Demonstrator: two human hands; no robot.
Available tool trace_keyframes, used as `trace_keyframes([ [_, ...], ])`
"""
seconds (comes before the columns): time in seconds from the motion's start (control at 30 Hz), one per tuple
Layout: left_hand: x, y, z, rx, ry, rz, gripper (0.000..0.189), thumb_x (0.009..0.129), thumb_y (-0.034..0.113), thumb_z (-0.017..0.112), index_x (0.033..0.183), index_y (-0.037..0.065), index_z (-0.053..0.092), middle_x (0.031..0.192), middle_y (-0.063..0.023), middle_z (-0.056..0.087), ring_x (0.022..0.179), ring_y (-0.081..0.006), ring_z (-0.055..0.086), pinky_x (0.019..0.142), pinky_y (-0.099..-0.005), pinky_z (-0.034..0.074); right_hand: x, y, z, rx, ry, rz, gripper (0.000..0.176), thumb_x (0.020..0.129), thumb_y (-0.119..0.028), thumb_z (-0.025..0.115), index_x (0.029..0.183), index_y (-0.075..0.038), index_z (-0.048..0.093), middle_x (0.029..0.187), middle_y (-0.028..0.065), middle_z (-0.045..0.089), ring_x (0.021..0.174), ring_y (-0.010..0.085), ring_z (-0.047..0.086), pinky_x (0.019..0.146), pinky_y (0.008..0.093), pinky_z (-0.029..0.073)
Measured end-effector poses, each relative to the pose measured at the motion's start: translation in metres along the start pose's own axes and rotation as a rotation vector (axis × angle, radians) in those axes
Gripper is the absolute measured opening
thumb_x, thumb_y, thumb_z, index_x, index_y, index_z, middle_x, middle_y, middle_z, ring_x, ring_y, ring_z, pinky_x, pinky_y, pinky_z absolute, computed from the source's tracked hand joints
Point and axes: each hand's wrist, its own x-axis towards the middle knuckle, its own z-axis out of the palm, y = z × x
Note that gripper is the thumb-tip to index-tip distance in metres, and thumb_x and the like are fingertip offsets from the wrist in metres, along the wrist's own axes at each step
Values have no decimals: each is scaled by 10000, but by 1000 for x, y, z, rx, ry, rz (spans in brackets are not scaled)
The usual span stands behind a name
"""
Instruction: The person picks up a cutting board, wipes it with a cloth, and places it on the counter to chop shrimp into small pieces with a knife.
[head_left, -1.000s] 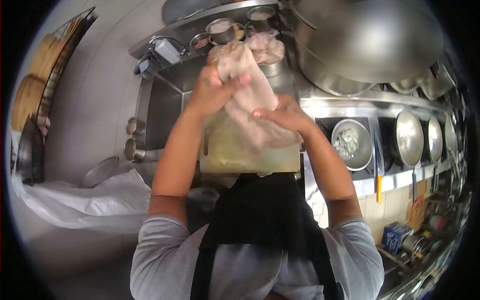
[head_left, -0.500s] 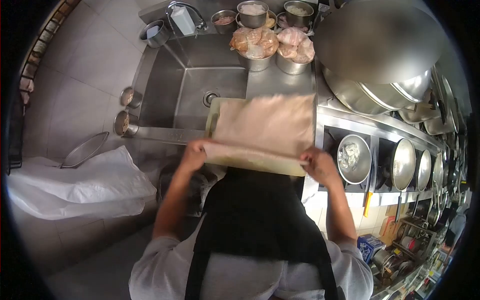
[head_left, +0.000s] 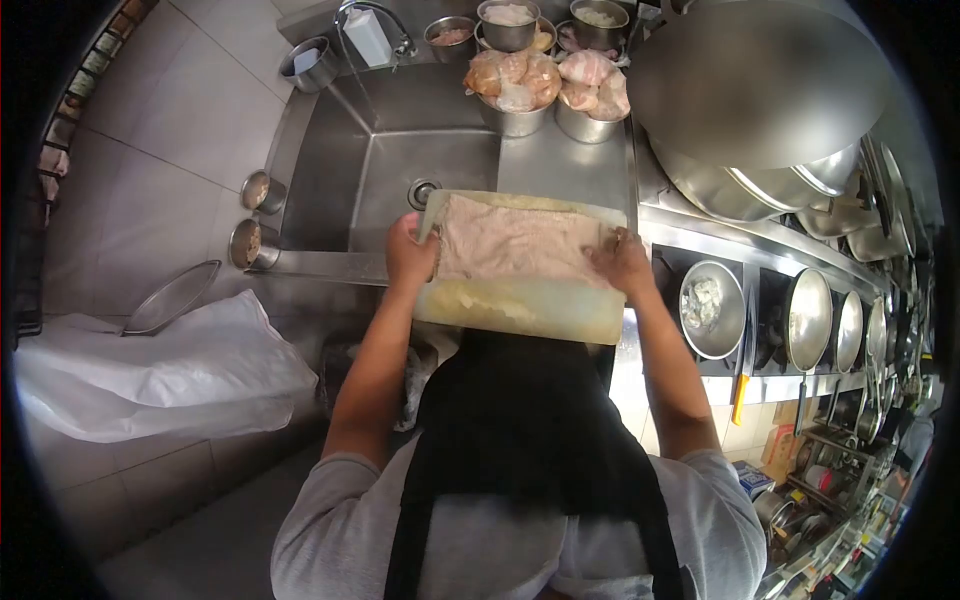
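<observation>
A pinkish-beige cloth (head_left: 520,240) lies spread and slightly wrinkled on a yellowish cutting board (head_left: 520,308). The board's stained near strip and a thin far strip show beyond the cloth. My left hand (head_left: 411,254) is closed at the left side of the cloth, beside the board's edge; some fingertips are hidden. At the cloth's right side, my right hand (head_left: 622,263) has its fingers bent against the fabric, gripping its edge.
Beyond the board is a steel sink (head_left: 420,160) with a running faucet (head_left: 405,45). Bowls with bagged meat (head_left: 512,80) stand behind the board. To the right, a pan (head_left: 712,310) and a yellow-handled knife (head_left: 740,398) lie by the stove. A white plastic bag (head_left: 170,375) is at left.
The cloth's near edge has moved away from me, baring the front of the board. Both hands have moved forward from the near corners to the cloth's sides.
</observation>
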Motion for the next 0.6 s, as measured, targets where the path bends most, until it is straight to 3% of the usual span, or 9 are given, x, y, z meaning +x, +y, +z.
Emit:
trace_keyframes([
  [0.07,-29,9,0,117,-96,243,450,751,162,779,1165,69,630,1162,-142,603,1105,-358,566,967,-445,461,-17,-6,15,-37,57,16,658,769,-369,810,1220,50,577,1035,252,640,961,417,644,810,469,525],
  [0.1,-43,10,2,122,-90,234,450,751,162,779,1165,69,630,1162,-142,603,1105,-358,566,967,-445,461,-24,-12,19,-75,113,30,654,766,-344,807,1235,47,571,1058,256,627,983,425,635,828,474,522],
  [0.17,-64,11,3,136,-297,423,387,732,169,790,1095,100,675,1146,-135,596,1134,-364,541,982,-456,443,-24,-16,20,27,49,104,589,771,-313,771,1215,33,597,1041,252,657,984,406,653,840,462,519],
  [0.27,-70,13,-3,134,-230,459,310,737,177,790,1022,92,701,1149,-109,597,1147,-346,537,972,-460,442,-16,-6,23,22,86,93,419,792,-316,678,1000,48,667,801,200,688,730,354,664,703,426,522],
  [0.3,-69,12,-6,131,-225,453,310,737,177,790,1022,92,701,1149,-109,597,1147,-346,537,972,-460,442,-14,-5,19,18,81,87,419,792,-316,678,1000,48,667,801,200,688,730,354,664,703,426,522],
  [0.4,-64,6,-14,183,-254,416,284,765,149,762,1036,94,699,1170,-98,588,1149,-334,541,960,-453,449,-5,6,9,360,10,279,303,797,-249,661,876,40,616,728,132,648,634,208,594,608,342,468],
  [0.43,-62,0,-13,200,-264,416,262,802,139,742,1053,86,688,1181,-113,592,1142,-338,552,957,-442,456,-3,8,11,354,11,278,303,797,-249,661,876,40,616,728,132,648,634,208,594,608,342,468],
  [0.5,-61,-6,-8,213,-276,415,240,840,128,722,1070,78,676,1191,-127,597,1134,-343,562,954,-431,464,-3,8,14,514,-21,406,343,806,-185,654,1054,50,619,899,139,691,762,238,638,712,361,498],
  [0.6,-46,2,-4,72,-121,248,143,913,109,647,1050,69,659,1078,-127,652,1003,-306,627,892,-407,491,8,24,26,747,14,405,309,814,-136,644,1072,30,601,950,78,664,777,186,612,707,334,489],
])
